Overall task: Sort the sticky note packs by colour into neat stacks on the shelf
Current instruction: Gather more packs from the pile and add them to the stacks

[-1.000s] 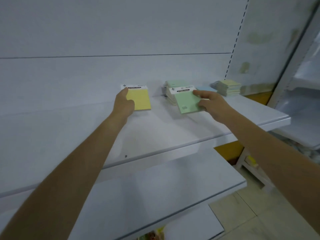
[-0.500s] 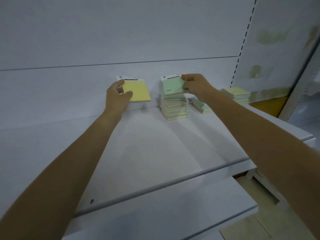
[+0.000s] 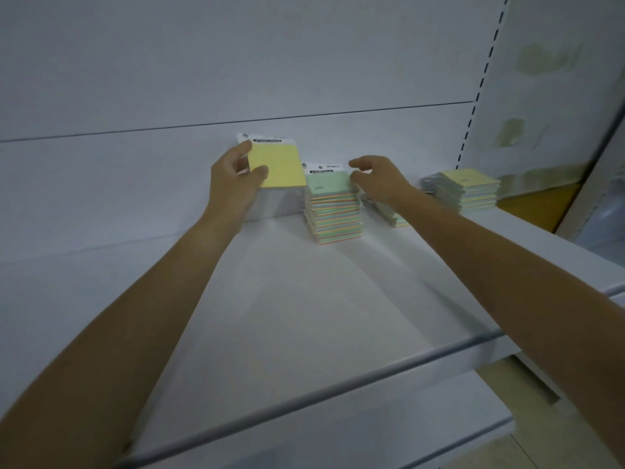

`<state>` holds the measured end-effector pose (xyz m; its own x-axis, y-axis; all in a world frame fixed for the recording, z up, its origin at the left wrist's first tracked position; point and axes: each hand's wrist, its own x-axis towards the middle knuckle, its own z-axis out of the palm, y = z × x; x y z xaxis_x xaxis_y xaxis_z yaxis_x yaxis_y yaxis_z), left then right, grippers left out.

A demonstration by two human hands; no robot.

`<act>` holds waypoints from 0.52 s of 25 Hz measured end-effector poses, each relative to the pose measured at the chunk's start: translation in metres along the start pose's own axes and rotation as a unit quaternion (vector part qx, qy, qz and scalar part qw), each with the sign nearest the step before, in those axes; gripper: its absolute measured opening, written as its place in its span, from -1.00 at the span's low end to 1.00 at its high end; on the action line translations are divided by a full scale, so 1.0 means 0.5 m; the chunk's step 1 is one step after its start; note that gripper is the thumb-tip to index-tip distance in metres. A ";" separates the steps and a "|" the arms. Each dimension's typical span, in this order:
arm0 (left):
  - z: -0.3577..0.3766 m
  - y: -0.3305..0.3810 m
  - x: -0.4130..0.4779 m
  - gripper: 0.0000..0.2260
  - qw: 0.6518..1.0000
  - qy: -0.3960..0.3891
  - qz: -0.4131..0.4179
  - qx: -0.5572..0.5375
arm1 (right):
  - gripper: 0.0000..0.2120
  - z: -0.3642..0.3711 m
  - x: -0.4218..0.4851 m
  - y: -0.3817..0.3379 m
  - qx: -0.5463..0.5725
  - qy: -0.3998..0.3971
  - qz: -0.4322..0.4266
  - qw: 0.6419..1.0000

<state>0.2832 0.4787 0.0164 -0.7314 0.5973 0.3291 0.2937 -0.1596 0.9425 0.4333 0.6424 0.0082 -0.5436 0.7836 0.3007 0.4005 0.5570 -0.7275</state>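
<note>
The left hand [image 3: 236, 184] holds a yellow pack [image 3: 279, 165] by its left edge, thumb on the front and the fingers behind it, and the pack is lifted above the shelf [image 3: 304, 299], close to the back wall [image 3: 236, 79]. Nothing supports the pack from below, so if the pinch becomes loose it can slide out and fall flat on the shelf under the hand.

The right hand [image 3: 378, 181] is at the right edge of the green pack [image 3: 329, 184], which lies on top of the tall stack [image 3: 336, 214] just right of the left hand. Its fingers are bent and only a little apart; I cannot tell whether they touch the pack or stay just beside it, because the edge is hidden by the fingertips.

This tall stack looks the main risk. It is high and narrow, its edges show several colours, and it leans a little. A push from the right hand, or the yellow pack knocking its top, could tip it toward the left hand.

Under the right wrist there is a low pile [image 3: 395, 216], partly hidden, which the forearm may brush. Farther right of that hand stands a second stack [image 3: 468, 192] with a yellow top, well apart from both hands. If the held yellow pack goes on the tall stack, the colours will stay mixed
</note>
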 end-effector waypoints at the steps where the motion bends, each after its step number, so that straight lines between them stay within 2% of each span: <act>1: 0.020 0.006 0.000 -0.55 1.000 -0.004 0.006 -0.005 | -0.66 -0.011 -0.006 0.012 -0.013 0.012 -0.019 1.000; 4: 0.093 0.020 -0.001 -0.55 1.000 -0.013 0.020 -0.016 | -0.60 -0.053 -0.046 0.061 -0.088 -0.017 -0.096 0.991; 8: 0.245 0.041 -0.004 -0.55 0.999 -0.023 0.023 -0.027 | -0.52 -0.147 -0.099 0.174 -0.204 -0.109 -0.212 0.949; 10: 0.331 0.052 -0.006 -0.54 0.999 -0.030 0.026 -0.031 | -0.49 -0.199 -0.109 0.229 -0.235 -0.138 -0.222 0.936; 13: 0.444 0.056 -0.004 -0.54 0.998 -0.041 0.010 -0.047 | -0.44 -0.246 -0.104 0.297 -0.227 -0.169 -0.204 0.937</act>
<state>0.4294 0.6477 0.0291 -0.6722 0.6548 0.3454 0.2461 -0.2423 0.9385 0.6118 0.7183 -0.0397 -0.8914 0.3914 0.2286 0.3402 0.9109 -0.2334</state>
